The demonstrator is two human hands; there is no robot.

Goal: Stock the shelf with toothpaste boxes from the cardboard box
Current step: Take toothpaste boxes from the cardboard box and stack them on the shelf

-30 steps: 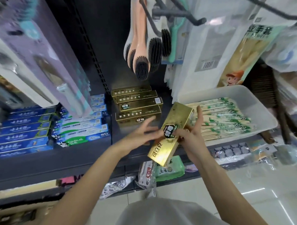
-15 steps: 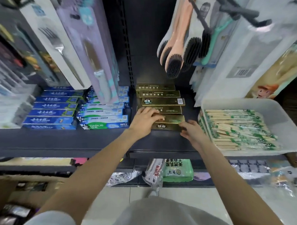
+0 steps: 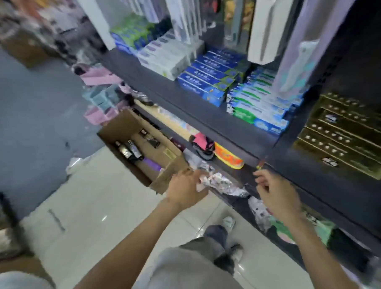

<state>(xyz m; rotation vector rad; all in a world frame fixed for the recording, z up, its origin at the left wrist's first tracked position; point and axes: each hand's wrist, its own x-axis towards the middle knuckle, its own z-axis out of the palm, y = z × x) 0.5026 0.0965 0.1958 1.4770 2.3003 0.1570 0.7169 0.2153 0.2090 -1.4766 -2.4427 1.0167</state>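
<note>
An open cardboard box (image 3: pixel 121 127) stands on the floor against the shelf's foot, at centre left. Several dark and purple toothpaste boxes (image 3: pixel 132 150) lie inside it. A stack of gold toothpaste boxes (image 3: pixel 346 137) lies on the dark shelf (image 3: pixel 205 113) at the right. My left hand (image 3: pixel 185 188) hangs empty in the air just right of the cardboard box, fingers loosely curled. My right hand (image 3: pixel 274 191) is also empty, fingers loosely curled, in front of the shelf edge below the gold stack. The whole view is blurred.
Blue toothpaste boxes (image 3: pixel 206 82), green-and-white ones (image 3: pixel 258 110) and white ones (image 3: pixel 170 57) fill the shelf to the left of the gold stack. Packaged goods hang above. Bagged items (image 3: pixel 219 182) crowd the lower shelf. Pale floor tiles (image 3: pixel 100 203) lie below, with my feet at centre.
Both hands have let go of the gold box, now on the stack, and dropped below the shelf edge. My view has swung left and down toward the cardboard box.
</note>
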